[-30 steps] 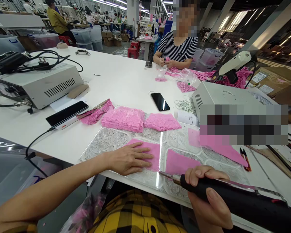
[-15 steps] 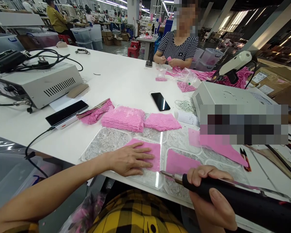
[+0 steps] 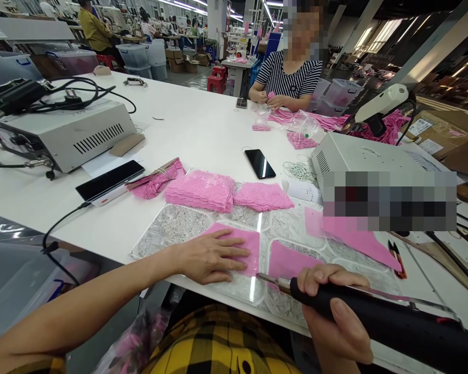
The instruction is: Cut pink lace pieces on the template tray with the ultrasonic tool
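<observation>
My left hand (image 3: 212,257) lies flat with fingers spread on a pink fabric piece (image 3: 250,244), pressing it to a clear patterned mat (image 3: 167,228). In my right hand (image 3: 337,306) is a thick black-handled tool (image 3: 393,322) with a slim metal tip, like an ultrasonic cutter. Its tip touches or nearly touches the fabric's lower right corner; I cannot tell which. A second pink fabric piece (image 3: 290,258) lies just right of it, partly behind the tool and my right fingers. Behind my left hand sit a tall stack of pink lace pieces (image 3: 198,192) and a lower stack (image 3: 262,196).
A grey box unit (image 3: 366,150) stands right, another (image 3: 70,135) left with cables on top. A phone (image 3: 259,163), white string (image 3: 298,171), snips (image 3: 398,258) and a white device with a dark screen (image 3: 111,182) lie about. A co-worker (image 3: 288,78) sits across the table.
The tool and my right hand have shifted very slightly left against the mat. My left hand stays flat on the fabric; the whole view has moved a little.
</observation>
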Tool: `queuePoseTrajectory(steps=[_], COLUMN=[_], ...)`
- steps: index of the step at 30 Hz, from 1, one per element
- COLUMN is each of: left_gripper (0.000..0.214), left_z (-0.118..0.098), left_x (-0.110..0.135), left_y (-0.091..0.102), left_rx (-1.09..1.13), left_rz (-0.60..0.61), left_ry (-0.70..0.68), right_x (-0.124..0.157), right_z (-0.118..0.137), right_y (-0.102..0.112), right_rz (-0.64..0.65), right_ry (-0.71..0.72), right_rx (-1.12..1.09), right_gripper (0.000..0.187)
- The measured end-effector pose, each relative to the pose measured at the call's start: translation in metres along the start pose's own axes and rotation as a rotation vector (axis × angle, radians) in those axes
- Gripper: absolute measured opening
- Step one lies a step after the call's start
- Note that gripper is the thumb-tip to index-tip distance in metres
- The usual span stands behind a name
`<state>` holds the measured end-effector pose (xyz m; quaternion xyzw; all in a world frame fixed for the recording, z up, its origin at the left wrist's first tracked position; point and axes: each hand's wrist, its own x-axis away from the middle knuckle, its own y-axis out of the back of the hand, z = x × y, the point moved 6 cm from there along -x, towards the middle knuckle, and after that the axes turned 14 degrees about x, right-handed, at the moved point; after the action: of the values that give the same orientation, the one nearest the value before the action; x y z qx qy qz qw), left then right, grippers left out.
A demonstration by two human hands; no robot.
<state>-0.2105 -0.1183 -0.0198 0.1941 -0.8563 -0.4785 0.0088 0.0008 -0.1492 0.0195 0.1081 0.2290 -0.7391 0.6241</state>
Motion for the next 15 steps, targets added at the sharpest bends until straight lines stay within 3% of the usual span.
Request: queuePoseTrajectory(steps=[11,15], left_gripper=[0.04,0.042], left_z=[-0.002,-0.006], left_x=[-0.002,0.002], left_y=[0.0,0.016], left_rx=[-0.003,0.015], left_rz=[0.004,-0.03], left_ry=[-0.002,0.033], right_x=[-0.002,-0.005], right_z=[-0.002,0.001], right_y=[0.0,0.001], right_rz=[0.01,-0.062], right_ry=[-0.005,-0.017], right_rx=[0.022,0.021], right_gripper=[0.01,0.013])
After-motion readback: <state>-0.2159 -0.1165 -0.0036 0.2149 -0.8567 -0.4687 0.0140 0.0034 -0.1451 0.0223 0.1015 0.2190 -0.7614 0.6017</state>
